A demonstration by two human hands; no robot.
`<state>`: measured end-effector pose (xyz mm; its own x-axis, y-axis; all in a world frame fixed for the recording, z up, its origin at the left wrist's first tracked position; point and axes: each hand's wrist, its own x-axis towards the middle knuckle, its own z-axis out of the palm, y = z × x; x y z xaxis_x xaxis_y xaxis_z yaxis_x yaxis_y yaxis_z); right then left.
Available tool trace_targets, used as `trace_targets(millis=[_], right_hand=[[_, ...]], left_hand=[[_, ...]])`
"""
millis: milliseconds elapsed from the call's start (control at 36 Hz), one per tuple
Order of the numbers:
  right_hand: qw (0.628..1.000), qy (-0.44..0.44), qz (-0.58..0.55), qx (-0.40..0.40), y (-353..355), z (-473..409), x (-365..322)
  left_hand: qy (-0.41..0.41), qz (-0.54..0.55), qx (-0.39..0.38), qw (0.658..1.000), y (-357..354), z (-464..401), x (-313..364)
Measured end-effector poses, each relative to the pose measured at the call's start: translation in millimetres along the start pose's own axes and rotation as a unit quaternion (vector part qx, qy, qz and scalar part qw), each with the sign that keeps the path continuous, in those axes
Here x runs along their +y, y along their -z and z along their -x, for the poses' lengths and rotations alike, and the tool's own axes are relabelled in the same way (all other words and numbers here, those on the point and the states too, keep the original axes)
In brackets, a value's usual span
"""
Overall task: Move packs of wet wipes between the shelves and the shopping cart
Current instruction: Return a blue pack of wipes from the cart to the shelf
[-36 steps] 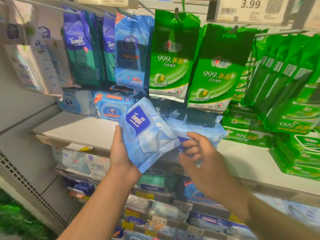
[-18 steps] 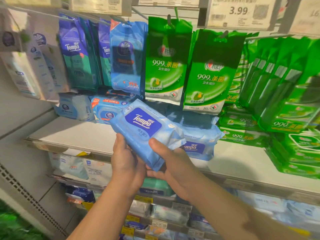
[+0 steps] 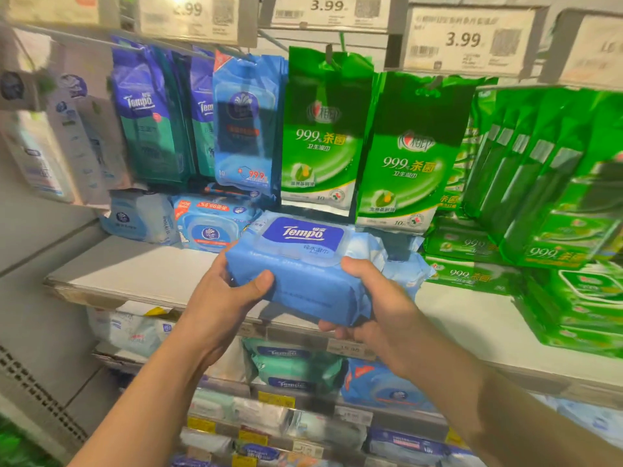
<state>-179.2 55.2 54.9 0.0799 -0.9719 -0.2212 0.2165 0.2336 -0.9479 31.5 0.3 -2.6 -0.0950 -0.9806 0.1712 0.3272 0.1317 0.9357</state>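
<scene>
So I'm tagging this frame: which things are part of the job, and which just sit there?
In the job:
- blue Tempo pack
- left hand
- right hand
- shelf

Just there:
- green hanging packs
- price tags
- lidded blue pack

The right hand (image 3: 377, 308) now grips the blue pack (image 3: 303, 264) too, so both hands hold it. The left hand (image 3: 226, 294) turns it flat, label up, over the shelf (image 3: 135, 264).
</scene>
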Motion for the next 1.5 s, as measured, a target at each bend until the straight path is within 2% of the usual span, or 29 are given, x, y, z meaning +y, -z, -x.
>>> trace_targets(millis=[139,250,444,583,722,778,833,889,972,1028,1167,1222,1278,1333,1389,1444,1500], right_hand=[[0.997,0.05,0.032,-0.04,12,4,-12],[0.985,0.079,0.147,-0.052,19,8,-22],[0.962,0.097,0.253,0.024,35,0,-16],[0.968,0.112,0.223,0.016,49,-13,-12],[0.946,0.139,0.292,0.033,67,-27,-11],[0.92,0.153,0.352,0.081,73,-32,-14],[0.869,0.143,0.452,0.141,79,-37,-18],[0.828,0.126,0.523,0.159,84,-40,-21],[0.807,0.104,0.554,0.177,84,-37,-27],[0.815,0.115,0.536,0.186,88,-39,-29],[0.895,0.14,0.396,0.153,107,-47,-19],[0.927,0.146,0.315,0.14,110,-43,-15],[0.957,0.153,0.203,0.139,111,-41,-10],[0.967,0.15,0.126,0.161,109,-42,-10],[0.967,0.143,0.091,0.188,106,-45,-8],[0.965,0.148,0.083,0.202,102,-46,-8],[0.964,0.146,0.089,0.204,98,-48,-7]], left_hand=[[-0.006,-0.028,-0.004,1.0,-10,0,3],[-0.009,-0.049,-0.015,0.999,-20,0,4],[-0.037,-0.123,-0.016,0.992,-31,-6,7],[-0.058,-0.152,-0.012,0.987,-42,-11,10],[-0.067,-0.184,-0.01,0.981,-52,-21,8],[-0.061,-0.2,-0.015,0.978,-56,-26,5],[-0.049,-0.211,-0.011,0.976,-63,-32,2],[-0.037,-0.224,-0.002,0.974,-68,-40,-2],[-0.022,-0.248,0.007,0.968,-78,-50,-3],[-0.019,-0.258,-0.001,0.966,-85,-53,-2],[-0.002,-0.241,0.006,0.971,-86,-59,-7],[0.021,-0.175,0.043,0.983,-85,-62,-11],[0.048,-0.04,0.071,0.996,-89,-63,-13],[0.054,0.07,0.101,0.991,-94,-65,-14],[0.052,0.131,0.131,0.981,-97,-68,-10],[0.068,0.144,0.138,0.978,-102,-70,-10],[0.084,0.114,0.101,0.985,-107,-69,-14]])
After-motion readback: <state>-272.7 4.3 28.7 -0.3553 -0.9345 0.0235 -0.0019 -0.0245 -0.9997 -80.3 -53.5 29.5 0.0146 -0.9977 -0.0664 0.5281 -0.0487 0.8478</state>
